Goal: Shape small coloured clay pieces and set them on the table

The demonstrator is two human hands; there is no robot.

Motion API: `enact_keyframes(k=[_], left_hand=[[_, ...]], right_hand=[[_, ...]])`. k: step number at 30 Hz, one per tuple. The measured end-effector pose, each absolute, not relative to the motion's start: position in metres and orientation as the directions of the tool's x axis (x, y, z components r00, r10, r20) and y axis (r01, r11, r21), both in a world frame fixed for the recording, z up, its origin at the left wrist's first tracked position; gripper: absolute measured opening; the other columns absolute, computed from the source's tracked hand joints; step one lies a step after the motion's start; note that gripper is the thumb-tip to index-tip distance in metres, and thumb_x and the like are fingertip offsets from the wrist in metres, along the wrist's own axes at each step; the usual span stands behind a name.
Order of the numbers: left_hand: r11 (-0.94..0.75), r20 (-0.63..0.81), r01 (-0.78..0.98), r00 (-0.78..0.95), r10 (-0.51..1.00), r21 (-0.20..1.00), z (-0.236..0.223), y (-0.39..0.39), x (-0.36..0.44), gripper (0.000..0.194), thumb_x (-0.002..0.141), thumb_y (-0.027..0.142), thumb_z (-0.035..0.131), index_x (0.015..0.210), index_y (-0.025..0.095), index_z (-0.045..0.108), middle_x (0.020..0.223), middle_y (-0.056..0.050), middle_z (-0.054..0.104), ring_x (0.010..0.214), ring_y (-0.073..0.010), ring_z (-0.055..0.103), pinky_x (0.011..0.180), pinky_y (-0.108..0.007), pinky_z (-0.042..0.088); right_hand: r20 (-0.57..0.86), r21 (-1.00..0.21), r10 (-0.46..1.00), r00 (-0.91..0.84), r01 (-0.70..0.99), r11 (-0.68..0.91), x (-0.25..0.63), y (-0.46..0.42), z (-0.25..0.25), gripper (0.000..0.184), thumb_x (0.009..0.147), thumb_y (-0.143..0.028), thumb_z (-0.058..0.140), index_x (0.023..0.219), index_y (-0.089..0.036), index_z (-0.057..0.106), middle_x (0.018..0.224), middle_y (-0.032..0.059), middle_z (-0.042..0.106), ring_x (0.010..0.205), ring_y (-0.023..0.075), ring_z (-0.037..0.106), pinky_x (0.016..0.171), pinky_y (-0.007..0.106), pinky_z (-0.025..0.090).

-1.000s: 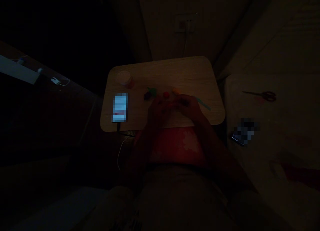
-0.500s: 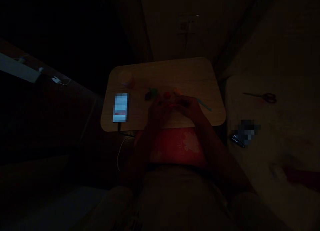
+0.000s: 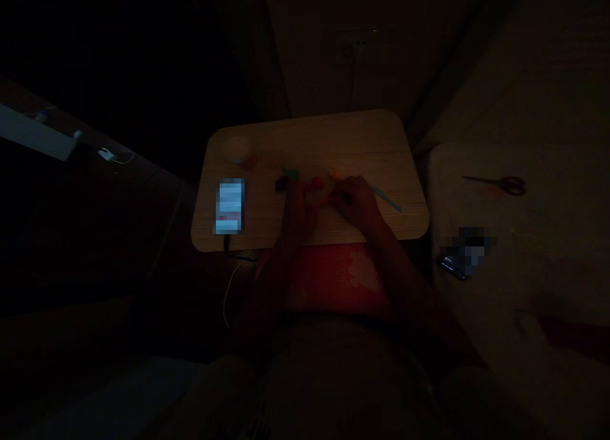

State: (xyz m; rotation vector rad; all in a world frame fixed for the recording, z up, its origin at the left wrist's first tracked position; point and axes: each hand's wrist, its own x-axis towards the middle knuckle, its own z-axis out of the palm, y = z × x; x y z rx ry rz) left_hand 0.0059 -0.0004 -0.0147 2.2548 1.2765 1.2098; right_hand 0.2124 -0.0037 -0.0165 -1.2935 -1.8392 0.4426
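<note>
In the dim light both hands are over the wooden table (image 3: 366, 129). Between them shows a thin red strip (image 3: 322, 202), its material too dark to make out. My right hand (image 3: 356, 202) pinches its right end with bent fingers. At its left end, the fingers of my left hand (image 3: 299, 213) are closed around it, though partly in shadow. Just beyond the hands lies a round red lump (image 3: 317, 183). An orange lump (image 3: 336, 173) sits by the right fingertips. Past the left fingers are a green piece (image 3: 291, 173) and a dark lump (image 3: 280, 184).
A lit phone (image 3: 229, 205) lies at the table's left, with a lidded tub (image 3: 238, 149) behind it. A light-blue stick (image 3: 388, 200) rests right of my right hand. Scissors (image 3: 509, 185) and a dark shiny object (image 3: 455, 266) lie on the pale surface at right.
My hands have drawn slightly apart, showing more of the red strip between them. My right hand's fingers have bent into a tighter pinch. The lumps stay put.
</note>
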Motion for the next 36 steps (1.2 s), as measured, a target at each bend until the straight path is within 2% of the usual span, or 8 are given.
enact_keyframes(k=[2, 6, 11, 14, 24, 27, 31, 36], left_hand=[[-0.57, 0.525, 0.544, 0.256, 0.811, 0.616, -0.017, 0.002, 0.005, 0.015, 0.108, 0.035, 0.048, 0.109, 0.023, 0.057, 0.106, -0.01, 0.062, 0.098, -0.0245, 0.063, 0.089, -0.045, 0.059], [-0.59, 0.542, 0.474, 0.251, 0.802, 0.654, -0.016, 0.002, 0.009, 0.032, 0.113, 0.043, 0.033, 0.102, 0.023, 0.057, 0.104, -0.011, 0.066, 0.096, -0.0224, 0.066, 0.089, -0.043, 0.061], [-0.467, 0.415, 0.341, 0.217, 0.884, 0.816, -0.012, -0.002, 0.014, 0.034, 0.109, 0.051, 0.05, 0.125, 0.023, 0.059, 0.121, -0.011, 0.075, 0.104, -0.0218, 0.075, 0.088, -0.036, 0.063], [-0.437, 0.371, 0.284, 0.257, 0.892, 0.853, -0.011, -0.004, 0.014, 0.039, 0.105, 0.049, 0.062, 0.134, 0.024, 0.059, 0.124, -0.011, 0.077, 0.109, -0.0229, 0.077, 0.093, -0.035, 0.063], [-0.61, 0.486, 0.45, 0.369, 0.792, 0.652, -0.007, -0.004, 0.008, 0.033, 0.102, 0.048, 0.065, 0.12, 0.021, 0.073, 0.116, -0.011, 0.078, 0.11, -0.0266, 0.072, 0.102, -0.045, 0.056], [-0.668, 0.512, 0.462, 0.429, 0.744, 0.584, -0.008, 0.0, 0.008, 0.028, 0.103, 0.046, 0.065, 0.108, 0.022, 0.078, 0.112, -0.009, 0.079, 0.109, -0.0268, 0.071, 0.107, -0.048, 0.051], [-0.669, 0.498, 0.446, 0.45, 0.742, 0.594, -0.008, 0.002, 0.007, 0.026, 0.104, 0.043, 0.063, 0.1, 0.023, 0.08, 0.103, -0.007, 0.08, 0.105, -0.0254, 0.071, 0.105, -0.047, 0.049], [-0.659, 0.49, 0.477, 0.441, 0.752, 0.582, -0.008, 0.003, 0.005, 0.032, 0.106, 0.042, 0.06, 0.092, 0.021, 0.081, 0.09, -0.006, 0.079, 0.092, -0.0247, 0.068, 0.094, -0.043, 0.05]], right_hand=[[0.413, -0.659, 0.899, -0.145, 0.634, 0.405, 0.212, -0.003, -0.018, 0.004, 0.086, -0.026, 0.075, 0.088, -0.024, 0.078, 0.1, 0.0099, 0.08, 0.099, 0.032, 0.067, 0.095, 0.05, 0.048], [0.418, -0.654, 0.894, -0.164, 0.628, 0.421, 0.212, -0.004, -0.019, 0.009, 0.085, -0.026, 0.077, 0.094, -0.023, 0.078, 0.105, 0.0113, 0.079, 0.101, 0.0326, 0.067, 0.097, 0.051, 0.047], [0.524, -0.668, 0.838, -0.152, 0.537, 0.515, 0.212, -0.009, -0.016, 0.029, 0.091, -0.041, 0.078, 0.116, -0.028, 0.076, 0.119, 0.0098, 0.077, 0.113, 0.0323, 0.067, 0.103, 0.052, 0.051], [0.572, -0.665, 0.805, -0.155, 0.487, 0.566, 0.21, -0.012, -0.013, 0.033, 0.092, -0.048, 0.078, 0.119, -0.03, 0.078, 0.117, 0.0098, 0.077, 0.111, 0.0311, 0.069, 0.1, 0.05, 0.055], [0.552, -0.725, 0.824, -0.131, 0.412, 0.551, 0.21, -0.017, -0.011, 0.02, 0.094, -0.046, 0.075, 0.09, -0.029, 0.084, 0.096, 0.0067, 0.079, 0.089, 0.0242, 0.074, 0.083, 0.04, 0.061], [0.544, -0.723, 0.826, -0.145, 0.419, 0.55, 0.209, -0.017, -0.01, 0.023, 0.093, -0.05, 0.076, 0.095, -0.028, 0.081, 0.097, 0.0068, 0.08, 0.091, 0.025, 0.074, 0.086, 0.041, 0.061], [0.509, -0.739, 0.856, -0.096, 0.461, 0.491, 0.206, -0.018, -0.008, 0.033, 0.088, -0.053, 0.081, 0.104, -0.025, 0.077, 0.099, 0.0077, 0.08, 0.086, 0.0235, 0.072, 0.081, 0.038, 0.06], [0.516, -0.724, 0.84, -0.167, 0.438, 0.532, 0.206, -0.02, -0.005, 0.022, 0.093, -0.049, 0.076, 0.098, -0.027, 0.081, 0.096, 0.0062, 0.081, 0.085, 0.0225, 0.073, 0.081, 0.037, 0.059]])
